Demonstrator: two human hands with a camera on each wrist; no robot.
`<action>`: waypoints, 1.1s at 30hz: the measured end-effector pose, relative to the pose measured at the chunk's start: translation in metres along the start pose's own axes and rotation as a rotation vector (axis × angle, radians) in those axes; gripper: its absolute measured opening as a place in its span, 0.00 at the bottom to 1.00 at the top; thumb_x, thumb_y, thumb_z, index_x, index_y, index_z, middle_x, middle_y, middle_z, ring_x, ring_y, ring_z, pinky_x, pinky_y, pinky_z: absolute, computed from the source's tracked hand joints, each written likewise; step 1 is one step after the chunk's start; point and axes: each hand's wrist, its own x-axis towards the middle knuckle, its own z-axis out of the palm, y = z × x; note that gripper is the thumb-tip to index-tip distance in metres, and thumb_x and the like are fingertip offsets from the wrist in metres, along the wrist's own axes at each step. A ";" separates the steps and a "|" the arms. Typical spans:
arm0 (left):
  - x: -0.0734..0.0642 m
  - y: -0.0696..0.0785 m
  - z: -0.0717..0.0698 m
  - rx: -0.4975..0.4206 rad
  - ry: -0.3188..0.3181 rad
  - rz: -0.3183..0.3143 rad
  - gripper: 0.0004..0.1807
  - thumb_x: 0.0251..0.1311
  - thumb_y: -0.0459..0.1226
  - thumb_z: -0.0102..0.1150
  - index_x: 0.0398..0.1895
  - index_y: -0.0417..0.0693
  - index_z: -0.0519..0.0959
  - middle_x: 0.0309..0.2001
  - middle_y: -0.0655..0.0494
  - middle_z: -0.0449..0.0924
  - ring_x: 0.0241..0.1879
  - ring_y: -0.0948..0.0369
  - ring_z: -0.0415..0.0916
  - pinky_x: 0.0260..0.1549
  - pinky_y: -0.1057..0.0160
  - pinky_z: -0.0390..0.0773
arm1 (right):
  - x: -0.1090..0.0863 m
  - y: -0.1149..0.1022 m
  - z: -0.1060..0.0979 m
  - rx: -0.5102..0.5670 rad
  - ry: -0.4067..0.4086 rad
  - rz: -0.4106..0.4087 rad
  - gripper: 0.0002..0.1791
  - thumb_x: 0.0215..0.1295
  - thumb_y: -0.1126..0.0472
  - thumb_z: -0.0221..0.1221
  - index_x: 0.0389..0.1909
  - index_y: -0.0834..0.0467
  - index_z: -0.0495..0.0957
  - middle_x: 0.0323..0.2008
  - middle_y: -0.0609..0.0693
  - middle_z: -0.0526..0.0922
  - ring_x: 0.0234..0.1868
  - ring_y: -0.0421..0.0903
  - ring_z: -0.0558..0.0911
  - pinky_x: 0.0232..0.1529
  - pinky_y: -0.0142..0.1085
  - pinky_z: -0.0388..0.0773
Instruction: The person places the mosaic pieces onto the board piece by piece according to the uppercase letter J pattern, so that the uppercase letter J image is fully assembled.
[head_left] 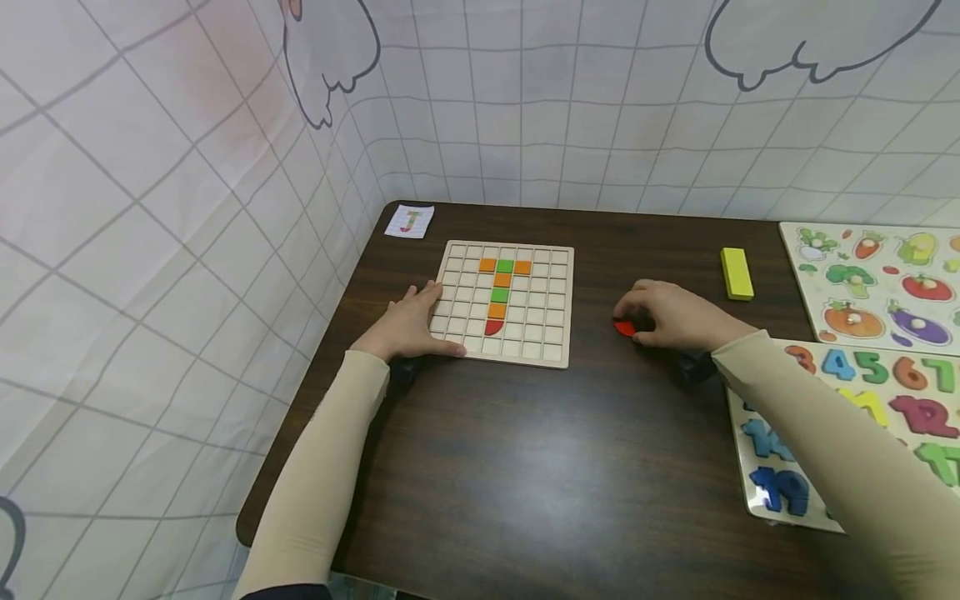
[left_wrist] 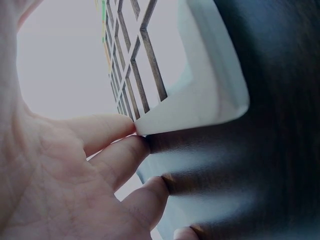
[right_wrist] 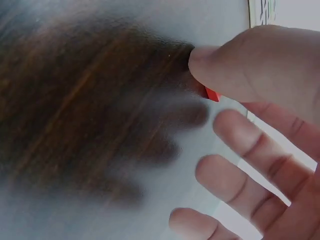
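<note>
A square pale board (head_left: 551, 333) with a grid of recesses lies flat on the dark table. In it, orange, green and red tiles (head_left: 500, 294) form a short top row and a column, with a red round-edged tile (head_left: 493, 327) at the bottom. My left hand (head_left: 408, 325) rests at the board's near left corner, thumb along the front edge; in the left wrist view its straight fingers (left_wrist: 125, 155) touch the board's side (left_wrist: 200, 107). Right of the board, my right hand (head_left: 671, 317) pinches a red piece (head_left: 624, 328) at the tabletop between thumb and index finger; most of it is hidden.
A small card (head_left: 409, 222) with a coloured J-like figure lies at the far left. Beyond my right hand is a yellow block (head_left: 737, 273). On the right are a vegetable puzzle board (head_left: 817, 287) and a number puzzle board (head_left: 742, 467), partly under my right forearm.
</note>
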 end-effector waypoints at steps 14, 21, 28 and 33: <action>0.000 0.000 0.000 -0.002 -0.004 -0.016 0.70 0.45 0.64 0.77 0.85 0.47 0.48 0.85 0.45 0.45 0.84 0.37 0.40 0.77 0.28 0.46 | 0.013 -0.007 0.006 0.010 0.044 -0.022 0.13 0.62 0.65 0.70 0.48 0.57 0.87 0.46 0.53 0.86 0.46 0.49 0.86 0.50 0.50 0.84; -0.002 0.002 -0.001 -0.003 -0.003 -0.023 0.70 0.45 0.63 0.77 0.85 0.47 0.49 0.85 0.46 0.45 0.84 0.38 0.40 0.77 0.28 0.45 | 0.034 -0.029 0.009 0.023 0.095 -0.037 0.10 0.61 0.64 0.70 0.44 0.57 0.87 0.42 0.52 0.86 0.44 0.49 0.85 0.49 0.49 0.83; -0.001 0.001 0.000 0.002 -0.002 -0.019 0.70 0.45 0.64 0.77 0.85 0.48 0.48 0.85 0.46 0.44 0.84 0.38 0.40 0.77 0.28 0.45 | 0.063 -0.064 0.016 0.055 0.117 -0.028 0.11 0.60 0.63 0.70 0.44 0.59 0.87 0.43 0.53 0.87 0.44 0.49 0.83 0.51 0.48 0.82; 0.001 0.000 0.000 -0.002 0.001 -0.016 0.70 0.45 0.64 0.77 0.85 0.48 0.49 0.85 0.46 0.45 0.84 0.38 0.41 0.77 0.28 0.46 | 0.083 -0.091 0.019 0.071 0.113 -0.035 0.12 0.62 0.61 0.69 0.45 0.59 0.88 0.45 0.53 0.89 0.46 0.50 0.84 0.54 0.47 0.82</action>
